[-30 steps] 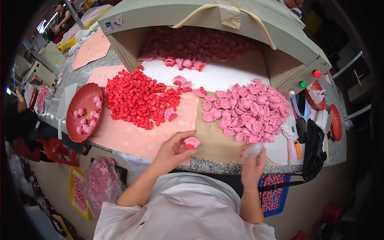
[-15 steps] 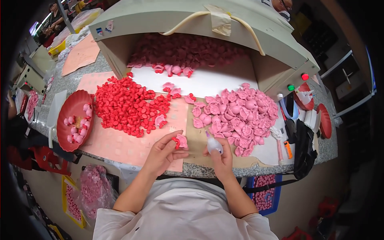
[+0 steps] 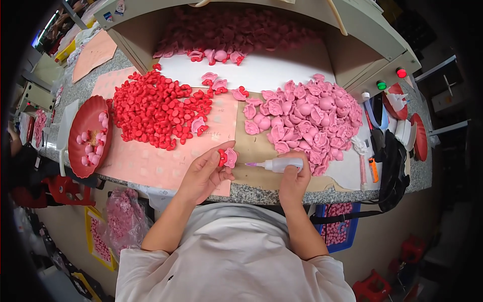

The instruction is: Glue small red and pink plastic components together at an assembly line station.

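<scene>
1. The left hand [image 3: 200, 173] has its grip pinched on a little pink-and-red piece [image 3: 231, 157].
2. The right hand [image 3: 293, 187] has its grip curled around a cloudy bottle [image 3: 289, 163], at 3 o'clock from the piece, not touching it.
3. On the worktop [image 3: 256, 195], the red heap [image 3: 156, 110] is at 10 o'clock from the piece, the pink heap [image 3: 313, 118] at 2.

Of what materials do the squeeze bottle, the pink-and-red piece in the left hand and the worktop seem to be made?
Squeeze bottle: likely soft plastic, slightly glossy; its body is translucent.
Pink-and-red piece: perhaps moulded plastic or rubber, smooth; each part looks evenly coloured.
Worktop: apparently granite or imitation, possibly polished; its front edge is speckled grey.
</scene>
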{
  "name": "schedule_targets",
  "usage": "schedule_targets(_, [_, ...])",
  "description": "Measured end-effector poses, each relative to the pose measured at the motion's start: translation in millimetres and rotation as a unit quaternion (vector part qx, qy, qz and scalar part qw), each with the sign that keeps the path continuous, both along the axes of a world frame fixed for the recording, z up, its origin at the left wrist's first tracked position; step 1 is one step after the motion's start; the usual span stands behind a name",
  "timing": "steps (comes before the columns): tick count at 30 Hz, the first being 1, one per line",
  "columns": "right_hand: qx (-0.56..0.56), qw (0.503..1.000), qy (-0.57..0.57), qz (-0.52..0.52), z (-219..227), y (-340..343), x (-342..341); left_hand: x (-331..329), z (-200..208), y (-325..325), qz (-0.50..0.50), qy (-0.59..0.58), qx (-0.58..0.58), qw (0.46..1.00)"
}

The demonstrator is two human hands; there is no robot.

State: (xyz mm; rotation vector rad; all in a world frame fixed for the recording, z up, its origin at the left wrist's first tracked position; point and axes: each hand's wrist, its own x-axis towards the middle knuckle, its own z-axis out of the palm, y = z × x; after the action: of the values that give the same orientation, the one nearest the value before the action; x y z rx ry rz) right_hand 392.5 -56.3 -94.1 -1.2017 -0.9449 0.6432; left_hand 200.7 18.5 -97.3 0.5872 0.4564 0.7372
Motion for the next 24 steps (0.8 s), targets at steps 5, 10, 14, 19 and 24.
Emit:
schedule_targets(5, [0.007,1.000,-0.024,-0.015,3,-1,-2,4,8,1,-0.020,0.060,0.016,0.998])
schedule_targets(10, [-0.002,0.998,-0.062,-0.014,5,-5,1,8,7,-2,-0.039,0.050,0.039,0.997])
schedule_targets(14, [0.014,0.997,-0.073,-0.018,2,-5,3,15,7,-7,-0.011,0.111,0.072,0.991])
schedule_targets(19, [0.044,0.995,-0.083,-0.027,1,-4,3,15,9,-6,-0.028,0.107,0.095,0.989])
schedule_targets(24, [0.046,0.994,-0.093,-0.029,1,-3,1,15,10,-6,-0.032,0.103,0.086,0.990])
